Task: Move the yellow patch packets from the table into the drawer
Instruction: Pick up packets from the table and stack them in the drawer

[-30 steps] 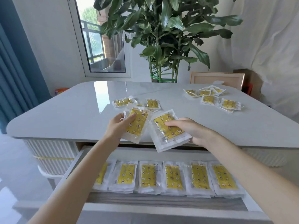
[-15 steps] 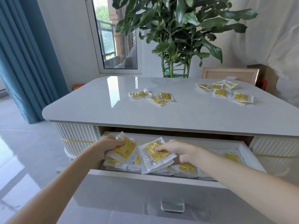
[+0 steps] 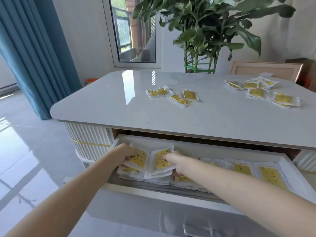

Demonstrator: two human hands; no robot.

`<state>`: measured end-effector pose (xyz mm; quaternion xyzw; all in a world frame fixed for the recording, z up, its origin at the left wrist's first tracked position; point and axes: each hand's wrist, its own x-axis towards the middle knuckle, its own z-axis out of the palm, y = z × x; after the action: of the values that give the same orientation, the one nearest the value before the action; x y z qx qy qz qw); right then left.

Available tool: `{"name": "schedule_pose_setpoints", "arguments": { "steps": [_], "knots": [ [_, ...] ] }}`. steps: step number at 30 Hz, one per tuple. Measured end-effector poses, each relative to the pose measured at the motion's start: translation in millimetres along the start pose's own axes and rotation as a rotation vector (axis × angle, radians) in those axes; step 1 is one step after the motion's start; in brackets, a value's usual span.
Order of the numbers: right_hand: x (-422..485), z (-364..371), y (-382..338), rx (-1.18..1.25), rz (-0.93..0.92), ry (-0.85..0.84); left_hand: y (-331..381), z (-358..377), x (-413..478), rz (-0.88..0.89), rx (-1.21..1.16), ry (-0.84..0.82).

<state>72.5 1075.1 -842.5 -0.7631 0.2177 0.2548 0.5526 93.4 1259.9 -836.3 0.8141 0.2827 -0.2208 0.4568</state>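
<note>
Both my hands are inside the open white drawer [image 3: 153,194] under the table. My left hand [image 3: 124,153] grips a yellow patch packet [image 3: 138,159] at the drawer's left end. My right hand [image 3: 172,160] holds a second yellow packet [image 3: 160,162] just to the right, pressed over the packets lying there. A row of packets [image 3: 242,169] lines the drawer floor. On the grey table top [image 3: 119,106], three packets [image 3: 172,94] lie in the middle and several more [image 3: 263,91] at the far right.
A large potted plant [image 3: 205,31] stands behind the table, with a wooden frame [image 3: 265,70] beside it. Blue curtains [image 3: 30,53] hang at the left over a glossy tiled floor. The drawer front has a metal handle [image 3: 198,228].
Both hands carried their packets from above the table edge down into the drawer and now sit lower and further in, over the left-hand stacks. The camera moved closer.
</note>
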Motion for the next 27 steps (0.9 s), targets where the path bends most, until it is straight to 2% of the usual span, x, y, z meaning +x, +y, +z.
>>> {"name": "schedule_pose_setpoints", "arguments": {
  "steps": [6,13,15,17,21,24,27],
  "knots": [
    [18,10,6,-0.054,-0.062,0.080,2,6,1,0.125,0.190,0.116],
    [12,2,8,-0.273,-0.137,0.178,-1,12,-9,0.384,0.723,0.329],
    [8,-6,9,-0.333,-0.139,0.160,1,16,-14,0.474,0.803,0.257],
    [4,-14,10,-0.431,-0.177,0.130,2,20,-19,0.563,0.941,0.103],
    [-20,-31,10,-0.696,-0.381,0.043,5,32,-37,0.572,1.248,-0.065],
    [-31,-37,14,-0.869,-0.475,-0.060,6,38,-42,0.569,1.267,-0.106],
    [-33,-38,22,-0.934,-0.529,-0.093,5,44,-40,0.603,1.202,-0.093]
  ]
}}
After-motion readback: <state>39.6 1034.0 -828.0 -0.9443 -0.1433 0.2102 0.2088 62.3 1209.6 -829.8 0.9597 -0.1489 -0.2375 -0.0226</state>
